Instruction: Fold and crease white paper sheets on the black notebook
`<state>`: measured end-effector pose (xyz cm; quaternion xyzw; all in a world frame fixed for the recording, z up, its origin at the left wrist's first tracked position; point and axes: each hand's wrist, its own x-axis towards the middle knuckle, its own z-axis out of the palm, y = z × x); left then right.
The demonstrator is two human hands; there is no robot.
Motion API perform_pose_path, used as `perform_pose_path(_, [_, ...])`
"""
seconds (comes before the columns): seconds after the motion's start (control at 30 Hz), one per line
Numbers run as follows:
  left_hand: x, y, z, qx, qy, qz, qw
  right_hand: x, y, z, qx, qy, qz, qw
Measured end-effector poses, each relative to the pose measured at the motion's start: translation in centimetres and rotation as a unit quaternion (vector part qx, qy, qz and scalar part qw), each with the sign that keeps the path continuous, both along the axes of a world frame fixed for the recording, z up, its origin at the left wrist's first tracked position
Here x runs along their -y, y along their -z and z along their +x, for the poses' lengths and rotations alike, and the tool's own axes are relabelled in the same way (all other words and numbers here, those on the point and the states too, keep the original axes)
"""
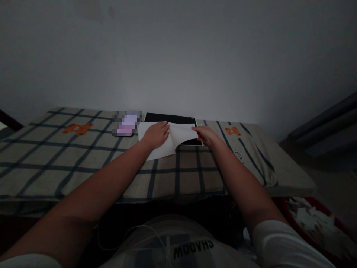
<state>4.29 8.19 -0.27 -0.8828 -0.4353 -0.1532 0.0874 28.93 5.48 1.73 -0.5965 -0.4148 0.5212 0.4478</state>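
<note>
Mid-fold on the paper (pixel 178 136): left hand (pixel 156 134) pressed flat on it, right hand (pixel 205 134) pinching its right edge over the dark tablet (pixel 170 118); next likely needs edges aligned toward left hand.

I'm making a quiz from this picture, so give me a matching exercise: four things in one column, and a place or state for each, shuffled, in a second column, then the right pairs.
Things:
1. left hand
2. right hand
3. black board
4. red basket

Places or states:
A. low on the right, beside the table, with white scraps in it
B. flat on the white paper, pressing it down
C. partly under the paper, by the wall
D. pinching the paper's raised right edge

Pairs: 1-B, 2-D, 3-C, 4-A
</note>
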Motion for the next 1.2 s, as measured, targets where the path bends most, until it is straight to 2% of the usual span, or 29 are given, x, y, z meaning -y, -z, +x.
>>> perform_pose_path(0.17, [0.9, -0.7, 0.2, -0.01, -0.023, 0.02, 0.999, -0.7, 0.6, 0.5, 0.015, -0.032, -0.014, 0.999])
perform_pose_path(0.43, [1.5, -1.3, 0.3, -0.05, -0.041, -0.001, 0.998, -1.0, 1.4, 0.5, 0.021, -0.017, 0.009, 1.0])
perform_pose_path(0.77, [1.4, -0.8, -0.1, -0.07, -0.04, -0.019, 0.997, -0.5, 0.3, 0.6, 0.056, -0.037, -0.026, 0.997])
perform_pose_path(0.93, [1.1, -0.5, -0.1, -0.074, -0.043, -0.027, 0.996, -0.3, 0.2, 0.5, 0.064, -0.053, -0.021, 0.996])
perform_pose_path(1.2, [1.2, -1.0, 0.2, -0.08, -0.056, -0.036, 0.995, -0.1, 0.0, 0.4, 0.077, -0.058, -0.03, 0.995])
